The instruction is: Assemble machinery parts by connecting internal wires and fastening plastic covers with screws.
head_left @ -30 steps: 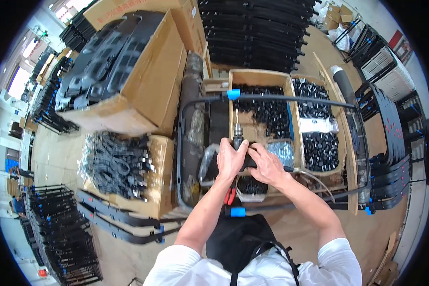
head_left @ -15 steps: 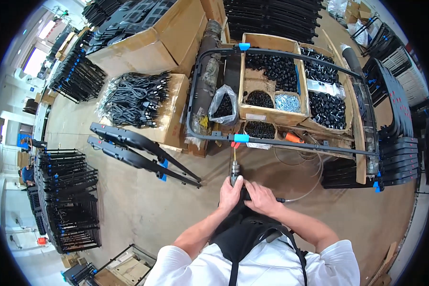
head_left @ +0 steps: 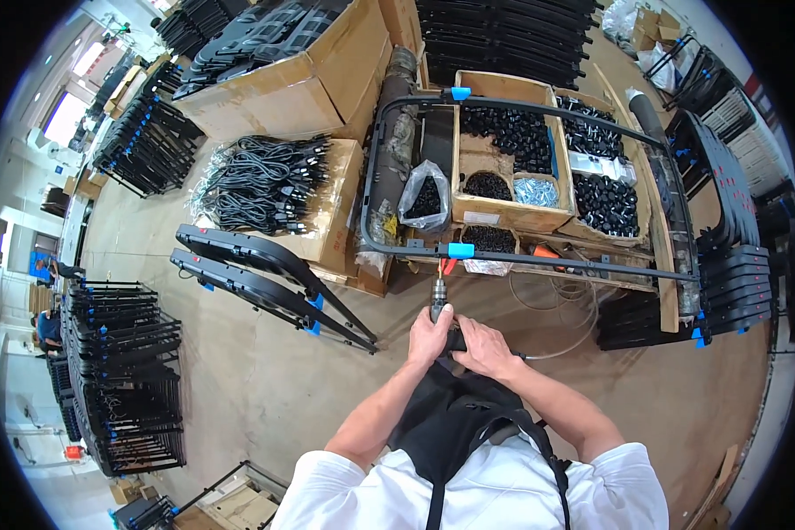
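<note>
Clasping a drill (head_left: 439, 290), left grip (head_left: 430, 336) beside right grip (head_left: 486, 347); bit (head_left: 441, 269) near black frame (head_left: 512, 258)

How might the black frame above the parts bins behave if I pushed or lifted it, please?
The black frame would likely move as one stiff piece, spanning the parts bins without visible sag. It may be light for its size, being slender and open in the middle. It might slide, as nothing visible clamps it.

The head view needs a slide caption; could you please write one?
Both hands hold a drill pointed toward a black frame with blue pieces.
</note>
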`<action>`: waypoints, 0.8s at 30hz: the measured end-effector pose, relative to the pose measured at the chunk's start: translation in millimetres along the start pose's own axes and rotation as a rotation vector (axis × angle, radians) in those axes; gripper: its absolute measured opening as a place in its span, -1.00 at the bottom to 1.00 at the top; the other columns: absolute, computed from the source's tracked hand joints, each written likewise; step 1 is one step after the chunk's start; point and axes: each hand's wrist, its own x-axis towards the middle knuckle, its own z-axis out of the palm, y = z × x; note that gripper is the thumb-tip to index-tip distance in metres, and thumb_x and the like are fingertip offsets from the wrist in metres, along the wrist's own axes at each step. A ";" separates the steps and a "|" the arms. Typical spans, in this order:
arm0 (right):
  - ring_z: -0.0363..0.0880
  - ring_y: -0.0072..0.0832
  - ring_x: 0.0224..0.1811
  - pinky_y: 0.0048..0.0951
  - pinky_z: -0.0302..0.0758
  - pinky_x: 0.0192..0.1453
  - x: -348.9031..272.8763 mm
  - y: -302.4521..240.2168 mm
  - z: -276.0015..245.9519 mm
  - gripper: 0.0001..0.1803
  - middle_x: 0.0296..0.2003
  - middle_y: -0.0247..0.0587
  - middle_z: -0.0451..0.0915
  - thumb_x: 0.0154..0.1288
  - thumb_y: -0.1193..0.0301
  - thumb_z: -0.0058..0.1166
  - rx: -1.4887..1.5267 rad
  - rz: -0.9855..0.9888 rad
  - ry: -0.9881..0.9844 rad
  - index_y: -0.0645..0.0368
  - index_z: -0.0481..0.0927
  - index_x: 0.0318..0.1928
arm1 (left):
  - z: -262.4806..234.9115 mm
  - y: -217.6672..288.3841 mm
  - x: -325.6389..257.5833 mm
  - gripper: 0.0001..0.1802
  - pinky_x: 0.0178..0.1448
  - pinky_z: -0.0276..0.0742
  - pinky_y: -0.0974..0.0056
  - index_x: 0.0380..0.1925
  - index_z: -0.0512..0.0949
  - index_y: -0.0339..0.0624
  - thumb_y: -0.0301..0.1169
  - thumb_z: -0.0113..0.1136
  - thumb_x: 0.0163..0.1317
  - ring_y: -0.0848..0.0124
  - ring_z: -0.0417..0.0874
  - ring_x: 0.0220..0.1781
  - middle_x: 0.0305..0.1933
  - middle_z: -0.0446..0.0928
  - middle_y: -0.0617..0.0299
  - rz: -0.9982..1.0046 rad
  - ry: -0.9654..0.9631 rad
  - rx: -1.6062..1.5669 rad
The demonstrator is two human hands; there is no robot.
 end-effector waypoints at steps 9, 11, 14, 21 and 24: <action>0.65 0.14 0.19 0.02 0.60 0.26 11.2 -4.7 1.5 -0.06 0.14 0.30 0.64 0.12 0.21 0.43 0.059 0.056 -0.068 0.35 0.26 0.41 | -9.5 4.8 9.7 -0.36 0.09 0.60 -0.06 -0.07 0.58 -0.36 0.14 0.23 0.44 -0.10 0.76 -0.05 -0.17 0.72 -0.20 0.018 -0.033 0.078; 0.66 0.14 0.19 0.02 0.60 0.25 12.8 -5.9 -0.7 -0.04 0.14 0.31 0.64 0.12 0.21 0.42 0.041 0.065 -0.067 0.35 0.24 0.43 | -8.4 5.9 11.1 -0.36 0.09 0.60 -0.06 -0.07 0.58 -0.36 0.14 0.22 0.44 -0.10 0.76 -0.04 -0.17 0.72 -0.20 0.027 -0.030 0.069; 0.66 0.14 0.18 0.04 0.60 0.25 15.5 -10.3 -4.5 -0.04 0.13 0.32 0.65 0.13 0.22 0.42 0.016 0.075 -0.070 0.35 0.22 0.44 | -8.5 3.8 15.6 -0.38 0.08 0.59 -0.03 -0.10 0.58 -0.35 0.13 0.23 0.44 -0.02 0.74 -0.06 -0.18 0.71 -0.16 0.032 -0.030 0.052; 0.67 0.17 0.15 0.08 0.60 0.24 19.0 -16.1 -11.6 -0.15 0.06 0.29 0.66 0.15 0.27 0.41 0.020 0.101 -0.053 0.34 0.29 0.37 | -6.5 2.7 24.6 -0.40 0.05 0.59 0.01 -0.13 0.58 -0.34 0.11 0.25 0.45 0.07 0.73 -0.10 -0.19 0.69 -0.12 0.021 -0.041 0.057; 0.64 0.15 0.15 0.10 0.59 0.23 19.1 -14.4 -9.8 -0.32 0.08 0.20 0.60 0.17 0.32 0.39 -0.046 0.060 -0.062 0.29 0.40 0.24 | -4.6 2.7 27.7 -0.40 0.05 0.59 0.02 -0.14 0.57 -0.34 0.11 0.25 0.45 0.08 0.72 -0.12 -0.20 0.69 -0.11 0.020 -0.053 0.035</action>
